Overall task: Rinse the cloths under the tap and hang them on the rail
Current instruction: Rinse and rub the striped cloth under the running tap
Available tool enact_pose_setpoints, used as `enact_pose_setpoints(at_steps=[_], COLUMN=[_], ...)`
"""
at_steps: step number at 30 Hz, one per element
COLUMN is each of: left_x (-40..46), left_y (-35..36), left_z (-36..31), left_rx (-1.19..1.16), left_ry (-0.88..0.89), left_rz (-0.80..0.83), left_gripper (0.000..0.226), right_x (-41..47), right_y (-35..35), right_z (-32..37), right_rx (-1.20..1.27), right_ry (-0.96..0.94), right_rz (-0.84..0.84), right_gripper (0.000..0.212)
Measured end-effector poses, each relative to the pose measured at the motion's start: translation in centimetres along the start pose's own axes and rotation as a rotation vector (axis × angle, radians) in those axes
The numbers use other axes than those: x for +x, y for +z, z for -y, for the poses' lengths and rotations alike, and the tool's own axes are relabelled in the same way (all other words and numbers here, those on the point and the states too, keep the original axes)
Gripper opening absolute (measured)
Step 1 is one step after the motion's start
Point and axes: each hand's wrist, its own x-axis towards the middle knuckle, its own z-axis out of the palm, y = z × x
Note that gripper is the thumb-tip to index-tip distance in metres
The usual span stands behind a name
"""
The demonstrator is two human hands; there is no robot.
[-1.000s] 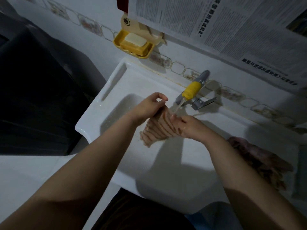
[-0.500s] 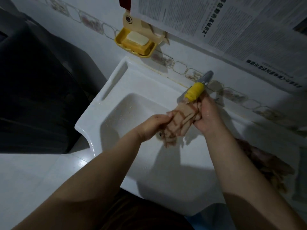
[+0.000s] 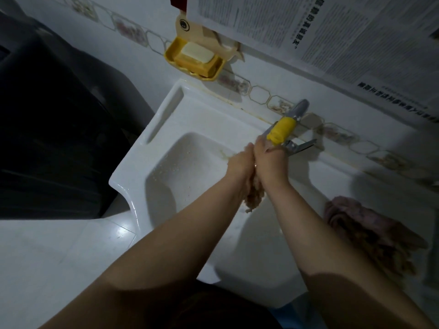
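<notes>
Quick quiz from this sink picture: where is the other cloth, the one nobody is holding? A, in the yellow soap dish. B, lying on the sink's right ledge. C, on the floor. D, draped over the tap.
B: the spare cloth lies bunched on the sink ledge to the right, apart from both hands.

One wide-angle view, worn on the person's head, looks steeply down and forward, close over the white ceramic sink (image 3: 166,129) at mid-frame. Both forearms reach in from the bottom edge; the newspaper-covered wall (image 3: 332,32) fills the top.
</notes>
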Motion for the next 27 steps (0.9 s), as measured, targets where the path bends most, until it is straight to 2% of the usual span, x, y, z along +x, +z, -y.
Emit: enact_pose_setpoints(at_steps=[3, 4, 7, 10, 12, 14, 16, 19, 21, 23, 24, 26, 27], left_x=[0.5, 0.4, -0.1, 0.7, 1.0, 1.1, 0.9, 1.1, 2.2, 3.8, 4.3, 5.5, 6.5], left_y=[-0.6, -0.5, 0.4, -0.5, -1.1, -1.0, -0.7, -2.5, -4.6, -7.0, -7.8, -8.9, -9.3], left_z=[-0.5, -0.1, 0.8, -0.3, -1.0, -0.6, -0.1, -0.9, -2.2, -2.9, -2.9, -1.7, -0.4], left_rx=[-0.024, 0.002, 0.002, 0.078, -0.002, -0.013, 0.063, 0.096, 0.095, 0.171, 0.255, 0.459, 0.562], left_ry=[0.027, 0.006, -0.066, 0.004, 0.03, -0.018, -0.049, -0.074, -0.053, 0.001, 0.048, 0.098, 0.09], left_rz=[0.007, 0.014, -0.008, -0.037, -0.046, -0.056, 0.003, 0.093, 0.091, 0.102, 0.087, -0.021, -0.148], left_gripper=[0.041, 0.035, 0.047, 0.047, 0.048, 0.042, 0.046, 0.062, 0.058, 0.052, 0.05, 0.057, 0.064], right_x=[-1.5, -0.9, 1.9, 0.0, -2.0, -1.0, 1.2, 2.7, 2.9, 3.2, 3.4, 3.3, 3.1], right_y=[0.9, 0.9, 0.3, 1.1, 1.6, 1.4, 0.5, -0.9, -1.2, -1.4, -1.3, -1.0, -0.5], right_z=[-0.3, -0.5, -0.7, -0.8, -0.6, -0.7, -1.1, -2.4, -3.1, -3.6, -3.9, -3.9, -3.9], right_rx=[-0.078, -0.099, -0.08, -0.047, -0.106, -0.124, -0.157, -0.197, -0.083, 0.139, 0.312, 0.71, 0.865], right_ry=[-0.158, -0.125, 0.022, -0.031, -0.135, -0.098, -0.038, -0.049, 0.048, 0.287, 0.409, 0.551, 0.586], right_rz=[0.032, 0.021, 0.019, 0.032, 0.056, 0.02, -0.015, 0.111, 0.217, 0.31, 0.384, 0.55, 0.591], right_gripper=[0.042, 0.042, 0.037, 0.036, 0.04, 0.041, 0.037, 0.029, 0.031, 0.031, 0.039, 0.052, 0.056])
